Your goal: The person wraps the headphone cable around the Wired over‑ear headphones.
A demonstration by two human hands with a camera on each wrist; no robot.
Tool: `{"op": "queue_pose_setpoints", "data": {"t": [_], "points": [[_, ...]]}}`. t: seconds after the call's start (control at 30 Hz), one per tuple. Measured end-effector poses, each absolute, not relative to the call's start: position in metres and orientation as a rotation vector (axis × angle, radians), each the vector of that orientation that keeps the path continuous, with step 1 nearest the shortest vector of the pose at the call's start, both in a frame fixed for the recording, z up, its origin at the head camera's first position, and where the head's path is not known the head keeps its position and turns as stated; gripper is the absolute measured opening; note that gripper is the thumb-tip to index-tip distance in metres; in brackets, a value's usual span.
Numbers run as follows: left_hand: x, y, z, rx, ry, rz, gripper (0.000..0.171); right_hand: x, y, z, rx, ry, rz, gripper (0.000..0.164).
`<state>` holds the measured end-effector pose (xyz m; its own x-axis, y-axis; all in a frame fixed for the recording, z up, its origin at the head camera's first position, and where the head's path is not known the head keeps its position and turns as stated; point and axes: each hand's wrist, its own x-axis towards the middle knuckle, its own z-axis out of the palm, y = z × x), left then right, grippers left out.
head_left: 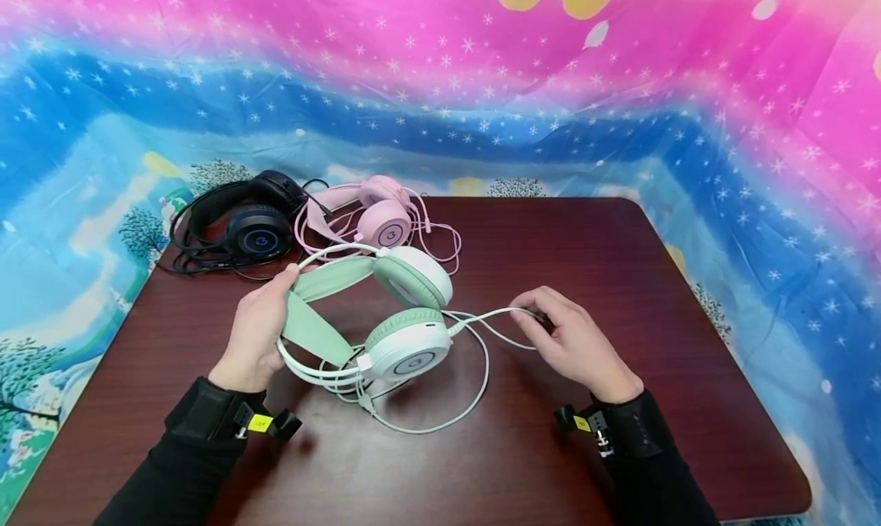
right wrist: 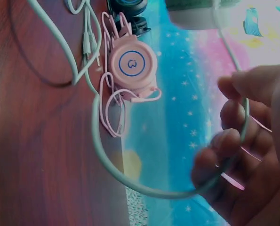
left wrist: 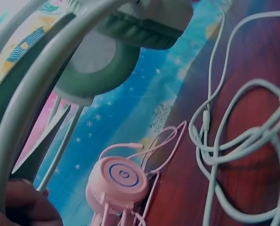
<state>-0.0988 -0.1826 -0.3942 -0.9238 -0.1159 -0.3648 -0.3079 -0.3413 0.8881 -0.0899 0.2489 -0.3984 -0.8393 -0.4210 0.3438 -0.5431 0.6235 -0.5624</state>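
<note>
My left hand [head_left: 253, 329] grips the top of the headband of a white and mint-green headset [head_left: 406, 354], thumb over the outer band. The headset is held tilted above the table, ear cups pointing right. My right hand [head_left: 580, 344] pinches a thin pale cable [head_left: 482, 316] that runs out from the near ear cup. Past the fingers the cable [right wrist: 130, 185] bends into a wide loop in the right wrist view. More cable coils [left wrist: 255, 136], with small plugs among them, show below the headset in the left wrist view.
A pink headset [head_left: 385, 224] lies at the back of the dark red-brown table [head_left: 619, 266], its cord looped beside it. To its left sits a black headset [head_left: 258, 235] with a bundled cord. A patterned cloth backdrop [head_left: 440, 90] rises behind the table.
</note>
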Motion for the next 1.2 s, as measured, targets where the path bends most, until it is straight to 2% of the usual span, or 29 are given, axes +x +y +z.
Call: {"op": "queue_pose_setpoints", "data": {"t": [0.3,0.57,0.83,1.0,1.2], "points": [[-0.101,-0.163,-0.387,-0.52,1.463,2.431,0.026,-0.095,0.218,-0.416,0.8,-2.681,0.884,0.018],[-0.107,-0.132,-0.382,-0.677,1.298,2.622,0.029,-0.084,0.174,-0.429,0.72,-2.786,1.272,0.019],[-0.111,-0.115,-0.384,-0.77,1.333,2.794,0.037,-0.069,0.148,-0.426,0.848,-2.866,1.528,0.018],[-0.111,-0.114,-0.385,-0.769,1.369,2.84,0.033,-0.066,0.145,-0.426,0.995,-2.922,1.366,0.022],[-0.108,-0.112,-0.385,-0.706,1.519,2.82,0.034,-0.066,0.142,-0.428,1.048,-2.925,1.015,0.016]]}}
